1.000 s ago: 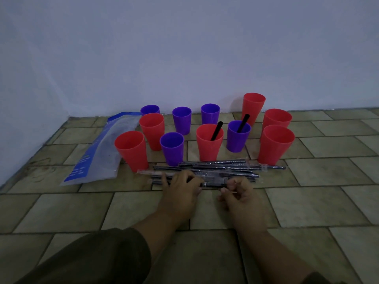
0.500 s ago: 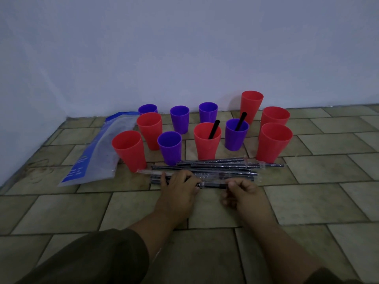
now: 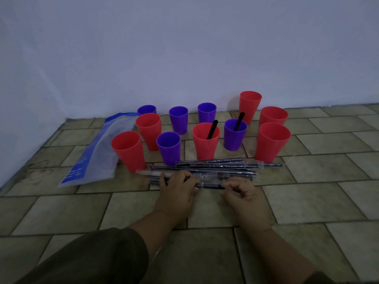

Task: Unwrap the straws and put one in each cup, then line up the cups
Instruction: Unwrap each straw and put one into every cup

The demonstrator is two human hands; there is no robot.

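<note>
Several red and purple cups stand in a loose cluster on the tiled floor. A red cup (image 3: 205,140) and a purple cup (image 3: 235,133) each hold a black straw. A pile of wrapped black straws (image 3: 221,167) lies in front of the cups. My left hand (image 3: 177,190) grips one wrapped straw (image 3: 211,185) at its left part. My right hand (image 3: 243,193) pinches the same straw's right end. The straw lies level between both hands, just above the floor at the near edge of the pile.
A flat blue and clear plastic bag (image 3: 98,154) lies on the floor left of the cups. A pale wall rises right behind the cups and along the left side. Tiled floor spreads to the right and toward me.
Both hands stay on the same wrapped straw. My right hand has shifted slightly right along it. The cups and the pile have not moved.
</note>
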